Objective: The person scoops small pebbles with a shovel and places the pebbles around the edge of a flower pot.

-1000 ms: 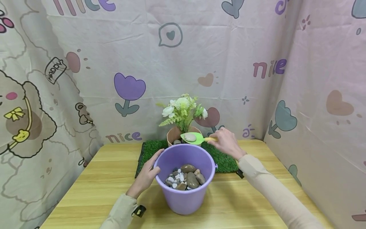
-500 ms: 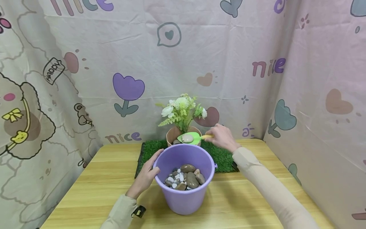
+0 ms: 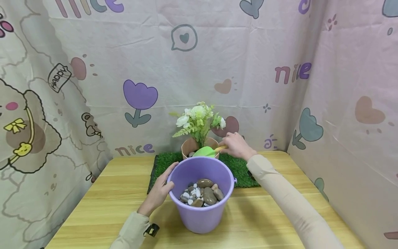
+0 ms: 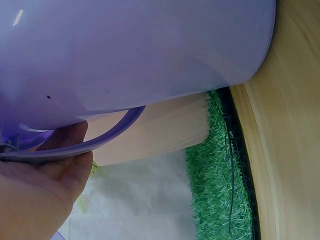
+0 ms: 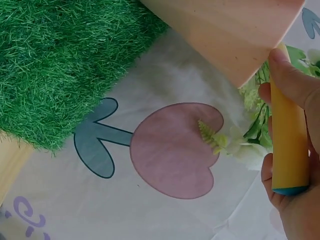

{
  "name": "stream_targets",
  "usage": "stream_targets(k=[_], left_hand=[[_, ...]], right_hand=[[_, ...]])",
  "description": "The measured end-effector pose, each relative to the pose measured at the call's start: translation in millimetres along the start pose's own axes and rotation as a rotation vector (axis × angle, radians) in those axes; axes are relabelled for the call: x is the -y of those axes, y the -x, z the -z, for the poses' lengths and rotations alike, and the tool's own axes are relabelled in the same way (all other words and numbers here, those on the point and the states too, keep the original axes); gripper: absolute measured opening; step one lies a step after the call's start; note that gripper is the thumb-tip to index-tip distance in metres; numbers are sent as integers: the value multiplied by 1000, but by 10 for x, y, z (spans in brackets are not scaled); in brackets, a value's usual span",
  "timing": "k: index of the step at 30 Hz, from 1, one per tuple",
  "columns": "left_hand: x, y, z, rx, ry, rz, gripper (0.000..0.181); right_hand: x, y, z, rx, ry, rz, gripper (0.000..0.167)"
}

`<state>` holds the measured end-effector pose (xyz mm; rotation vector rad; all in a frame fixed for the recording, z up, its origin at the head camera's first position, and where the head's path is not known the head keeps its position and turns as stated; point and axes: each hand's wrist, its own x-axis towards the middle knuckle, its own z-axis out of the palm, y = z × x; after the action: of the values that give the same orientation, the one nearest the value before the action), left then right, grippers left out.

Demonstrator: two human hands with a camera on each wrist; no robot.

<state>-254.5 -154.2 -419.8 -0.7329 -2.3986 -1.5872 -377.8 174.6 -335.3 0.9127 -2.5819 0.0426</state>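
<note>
A round purple bucket (image 3: 202, 219) was gripped at ten o'clock by left fingers (image 3: 168, 171), a yellow-handled green trowel (image 3: 204, 151) by right fingers (image 5: 292, 78).

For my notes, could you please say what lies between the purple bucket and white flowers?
In the head view, the peach pot and the green scoop blade show between them.

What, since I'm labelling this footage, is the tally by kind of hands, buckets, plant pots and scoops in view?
Left hand and right hand: 2
Purple bucket: 1
Peach plant pot: 1
Green scoop with yellow handle: 1
Total: 5
</note>
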Motion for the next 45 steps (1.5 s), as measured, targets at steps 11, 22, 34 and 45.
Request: stream_targets(k=[11,22,34,45], left_hand=[[-9,-9,-4,5,5,-14,73],[12,7,0,-2,-5,-24,73],[14,-2,-7,-9,-17,-18,74],[13,-7,-1,-3,-5,-26,73]], right_hand=[[27,35,-42,-115,56,68,21],[11,117,-86,-258,44,45,23],[71,211,-29,-255,-96,-79,22],[166,349,34,-243,-154,-84,25]])
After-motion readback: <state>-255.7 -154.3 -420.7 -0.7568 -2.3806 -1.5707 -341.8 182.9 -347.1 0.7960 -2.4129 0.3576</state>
